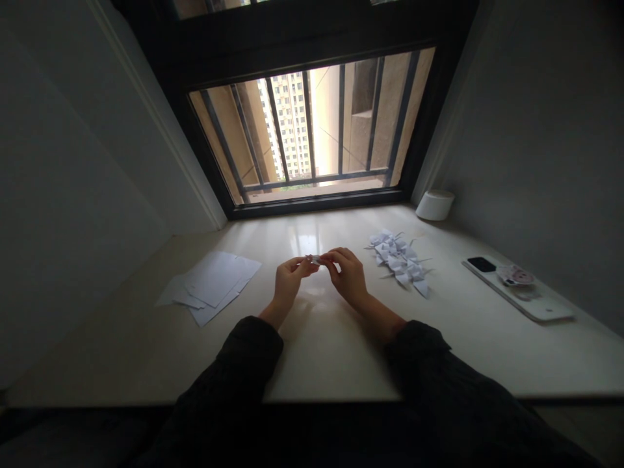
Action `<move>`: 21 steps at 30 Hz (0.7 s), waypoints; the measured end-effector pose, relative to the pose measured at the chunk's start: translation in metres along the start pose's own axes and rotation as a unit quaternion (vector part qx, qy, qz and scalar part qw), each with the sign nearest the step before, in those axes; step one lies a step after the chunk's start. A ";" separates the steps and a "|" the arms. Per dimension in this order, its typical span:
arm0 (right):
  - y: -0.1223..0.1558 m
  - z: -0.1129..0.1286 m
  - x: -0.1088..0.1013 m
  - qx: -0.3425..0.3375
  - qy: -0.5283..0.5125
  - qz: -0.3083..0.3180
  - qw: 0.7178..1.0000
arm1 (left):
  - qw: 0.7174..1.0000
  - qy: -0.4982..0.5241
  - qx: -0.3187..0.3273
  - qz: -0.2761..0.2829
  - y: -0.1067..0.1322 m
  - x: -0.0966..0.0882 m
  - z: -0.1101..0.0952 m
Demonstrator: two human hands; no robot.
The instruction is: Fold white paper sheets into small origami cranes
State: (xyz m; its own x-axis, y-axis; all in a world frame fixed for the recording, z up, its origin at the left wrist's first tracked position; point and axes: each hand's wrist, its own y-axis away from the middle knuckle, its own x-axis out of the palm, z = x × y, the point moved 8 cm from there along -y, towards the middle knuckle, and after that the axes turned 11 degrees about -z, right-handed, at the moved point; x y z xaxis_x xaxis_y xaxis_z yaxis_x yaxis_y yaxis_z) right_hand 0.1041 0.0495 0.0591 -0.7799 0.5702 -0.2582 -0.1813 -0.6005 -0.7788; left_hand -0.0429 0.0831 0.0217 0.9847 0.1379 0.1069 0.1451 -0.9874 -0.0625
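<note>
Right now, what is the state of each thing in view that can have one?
Left hand: pinching the small folded paper
Right hand: pinching the same paper
Paper sheets: flat, overlapping, unfolded
Paper cranes: folded, lying in a heap
White phone: lying flat, camera side up
White round container: upright near the wall

I log: desk (117, 338), pale stone | my left: loose paper sheets (209, 286) | my right: heap of paper cranes (400, 263) | far corner: white tub (435, 205) | right edge: white phone (517, 292)
</note>
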 end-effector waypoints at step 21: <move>0.020 -0.039 0.039 0.358 -0.351 0.045 0.864 | 0.956 -0.156 0.242 -0.056 0.012 -0.009 -0.031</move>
State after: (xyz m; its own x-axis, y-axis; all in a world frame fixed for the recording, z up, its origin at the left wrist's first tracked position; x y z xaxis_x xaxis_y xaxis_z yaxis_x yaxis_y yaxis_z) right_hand 0.0936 0.0819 0.0115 -0.9358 0.1731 0.3072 -0.2289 -0.9609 -0.1559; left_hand -0.0529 0.0675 0.0505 0.9304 0.3311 -0.1572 0.2042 -0.8245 -0.5278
